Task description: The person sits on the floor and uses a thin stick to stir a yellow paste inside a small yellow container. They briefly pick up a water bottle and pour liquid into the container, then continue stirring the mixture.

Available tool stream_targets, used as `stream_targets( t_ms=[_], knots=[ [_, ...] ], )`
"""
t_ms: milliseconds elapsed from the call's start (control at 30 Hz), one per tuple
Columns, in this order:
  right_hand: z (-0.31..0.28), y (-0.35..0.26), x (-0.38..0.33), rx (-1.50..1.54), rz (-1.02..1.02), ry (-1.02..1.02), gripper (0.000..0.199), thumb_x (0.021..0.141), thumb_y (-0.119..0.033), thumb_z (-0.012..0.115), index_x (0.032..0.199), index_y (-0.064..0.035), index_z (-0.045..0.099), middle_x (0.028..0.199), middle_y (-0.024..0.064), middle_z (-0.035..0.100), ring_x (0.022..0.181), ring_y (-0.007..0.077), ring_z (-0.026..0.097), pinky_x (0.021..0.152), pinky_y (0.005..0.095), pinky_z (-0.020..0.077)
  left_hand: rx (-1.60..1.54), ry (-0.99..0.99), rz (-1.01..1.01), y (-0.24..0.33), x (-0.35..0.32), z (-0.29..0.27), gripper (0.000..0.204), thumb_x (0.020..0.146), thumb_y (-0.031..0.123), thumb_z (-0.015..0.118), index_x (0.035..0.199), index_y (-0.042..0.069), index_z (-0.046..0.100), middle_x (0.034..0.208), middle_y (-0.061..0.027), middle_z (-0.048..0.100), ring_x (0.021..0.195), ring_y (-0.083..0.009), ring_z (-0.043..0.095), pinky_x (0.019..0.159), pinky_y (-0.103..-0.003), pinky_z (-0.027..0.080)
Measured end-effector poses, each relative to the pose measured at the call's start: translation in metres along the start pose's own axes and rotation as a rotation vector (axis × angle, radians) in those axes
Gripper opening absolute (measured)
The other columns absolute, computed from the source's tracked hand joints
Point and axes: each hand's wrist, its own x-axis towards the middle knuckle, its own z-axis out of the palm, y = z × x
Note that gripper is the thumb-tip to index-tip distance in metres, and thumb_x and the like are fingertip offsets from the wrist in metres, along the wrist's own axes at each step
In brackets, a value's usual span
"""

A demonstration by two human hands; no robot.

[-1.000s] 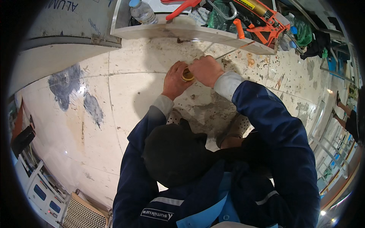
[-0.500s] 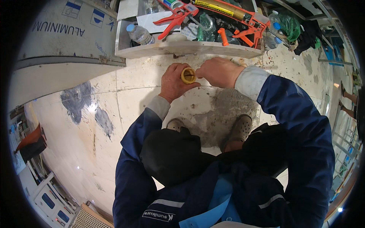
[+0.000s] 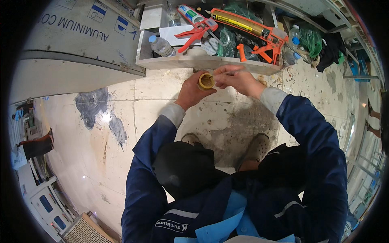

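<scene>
My left hand (image 3: 191,90) is wrapped round a small round yellow container (image 3: 206,88), tilted so that its open mouth and brownish inside show. Just right of the rim, the fingers of my right hand (image 3: 241,81) are pinched together on what looks like a thin stick, whose tip reaches into the mouth. Its exact kind is too small to tell. Both hands are held above the floor, close to the front of an open drawer-like box (image 3: 202,63).
In the box lie a red caulking gun (image 3: 198,34), an orange caulking gun with a gold tube (image 3: 239,23), a water bottle (image 3: 162,45) and orange-handled tools. A large metal cabinet (image 3: 77,44) stands at left. More bottles and a green bag (image 3: 310,34) are at right.
My right hand has turned and its fingers have lifted, with the thin stick now more visible at the container. The view has shifted slightly; my left hand keeps its hold.
</scene>
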Motion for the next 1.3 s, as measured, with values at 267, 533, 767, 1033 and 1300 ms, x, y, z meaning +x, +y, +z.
stream_targets(
  t_ms=[267, 533, 767, 1033, 1300],
  knots=[
    [-0.028, -0.09, -0.032, -0.281, -0.311, -0.043, 0.027, 0.107, -0.017, 0.065, 0.119, 0.0057, 0.072, 0.101, 0.0115, 0.077, 0.089, 0.0154, 0.074, 0.084, 0.0307, 0.0618, 0.177, 0.019, 0.189, 0.065, 0.036, -0.033, 0.073, 0.076, 0.028, 0.1, 0.132, 0.007, 0.059, 0.125, -0.0113, 0.068, 0.111, -0.0267, 0.071, 0.096, -0.038, 0.058],
    [-0.033, -0.127, -0.043, -0.532, -0.567, 0.039, 0.023, 0.106, -0.014, 0.063, 0.109, 0.0067, 0.073, 0.099, 0.0096, 0.077, 0.087, 0.0159, 0.072, 0.082, 0.0325, 0.0585, 0.086, 0.032, 0.297, 0.11, 0.071, -0.044, 0.061, 0.076, 0.024, 0.097, 0.123, 0.013, 0.06, 0.119, -0.011, 0.069, 0.111, -0.0338, 0.068, 0.094, -0.044, 0.056],
    [-0.032, -0.12, -0.045, -0.604, -0.567, 0.1, 0.026, 0.108, -0.017, 0.061, 0.107, 0.0062, 0.073, 0.097, 0.0121, 0.076, 0.09, 0.0213, 0.071, 0.081, 0.0338, 0.0568, 0.066, 0.154, 0.195, 0.111, 0.071, -0.023, 0.061, 0.075, 0.025, 0.098, 0.118, 0.012, 0.057, 0.113, -0.0086, 0.067, 0.106, -0.0317, 0.068, 0.089, -0.043, 0.056],
    [-0.038, -0.133, -0.063, -0.516, -0.579, 0.188, 0.028, 0.108, -0.021, 0.063, 0.105, 0.0057, 0.074, 0.093, 0.0112, 0.075, 0.085, 0.0222, 0.071, 0.079, 0.0353, 0.056, 0.075, 0.204, 0.297, 0.119, 0.078, -0.012, 0.061, 0.075, 0.024, 0.097, 0.118, 0.011, 0.056, 0.114, -0.0101, 0.064, 0.109, -0.0322, 0.064, 0.09, -0.043, 0.056],
    [-0.036, -0.13, -0.061, -0.801, -0.722, 0.228, 0.027, 0.107, -0.017, 0.061, 0.101, 0.0069, 0.073, 0.093, 0.0121, 0.074, 0.083, 0.0246, 0.071, 0.078, 0.0375, 0.0557, 0.157, 0.264, 0.317, 0.121, 0.078, -0.005, 0.058, 0.076, 0.019, 0.094, 0.119, 0.01, 0.056, 0.113, -0.0101, 0.063, 0.112, -0.0331, 0.064, 0.091, -0.045, 0.055]
  ],
)
